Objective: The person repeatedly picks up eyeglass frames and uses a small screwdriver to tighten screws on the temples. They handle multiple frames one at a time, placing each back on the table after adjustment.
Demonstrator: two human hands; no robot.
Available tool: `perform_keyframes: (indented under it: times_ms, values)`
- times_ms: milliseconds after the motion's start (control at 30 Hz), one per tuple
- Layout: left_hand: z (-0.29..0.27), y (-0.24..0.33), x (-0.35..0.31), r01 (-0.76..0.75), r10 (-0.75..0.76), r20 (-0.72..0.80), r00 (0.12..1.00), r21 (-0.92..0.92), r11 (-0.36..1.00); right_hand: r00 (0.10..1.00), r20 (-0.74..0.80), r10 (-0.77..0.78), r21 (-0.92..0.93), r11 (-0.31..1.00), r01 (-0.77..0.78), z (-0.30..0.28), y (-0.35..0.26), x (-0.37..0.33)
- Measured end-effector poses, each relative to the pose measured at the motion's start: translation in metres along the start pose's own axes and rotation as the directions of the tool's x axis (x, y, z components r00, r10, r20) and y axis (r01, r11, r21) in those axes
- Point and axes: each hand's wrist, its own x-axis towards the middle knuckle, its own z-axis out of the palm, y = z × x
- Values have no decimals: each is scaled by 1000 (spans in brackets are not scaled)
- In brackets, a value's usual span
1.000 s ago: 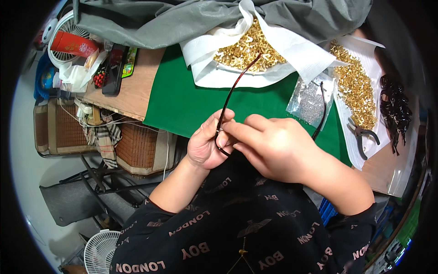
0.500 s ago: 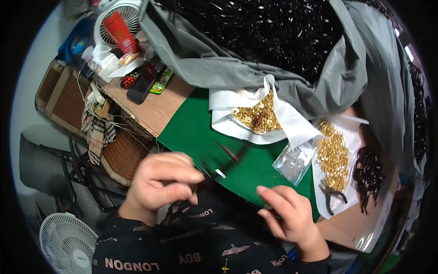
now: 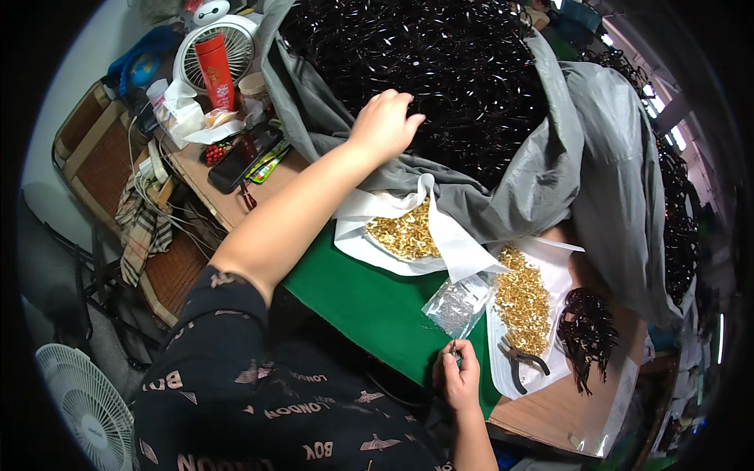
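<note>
My left hand is stretched out over the near left edge of a big heap of glossy black curved strips. Its thumb stands apart from the fingers, and nothing shows in it. The heap lies in a grey cloth sack. Down at the table's front edge, my right hand is closed, with a small metallic piece showing between thumb and fingers; its exact kind is unclear. Just above that hand lies a clear bag of tiny grey pieces on the green mat.
Small gold metal parts rest in white cloth, and more gold parts fill a white tray with black-handled pliers. Dark strips lie right of it. Back left are a phone, a red tumbler and a fan.
My left hand has gone from near my body up to the black heap. My right hand has dropped slightly and closed. The view has shifted, and the dark tool on the mat no longer shows.
</note>
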Motion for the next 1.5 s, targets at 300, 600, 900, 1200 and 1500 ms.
perform_keyframes:
  times_ms: [300, 600, 900, 1200, 1500]
  values:
    - [-6, 40, 1, -142, 113, 215, 970, 123, 982, 995, -98, 35, 73, 997, -28, -4, 1, -6]
    - [-59, 38, -5, 488, 104, 546, 832, -807, 332, 991, -33, 133, 75, 989, -130, -6, -7, 2]
    - [-151, 40, -48, -323, 390, 0, 921, -559, 764, 999, 31, 40, -344, 939, -27, -4, -70, 9]
    - [-224, 1, -129, 125, -258, -22, 966, -832, 540, 921, 196, -336, -817, 463, 343, 72, -66, 158]
    - [-209, 49, -165, 485, -243, 420, 874, -755, 441, 957, 216, -196, -825, 488, 286, 76, -55, 186]
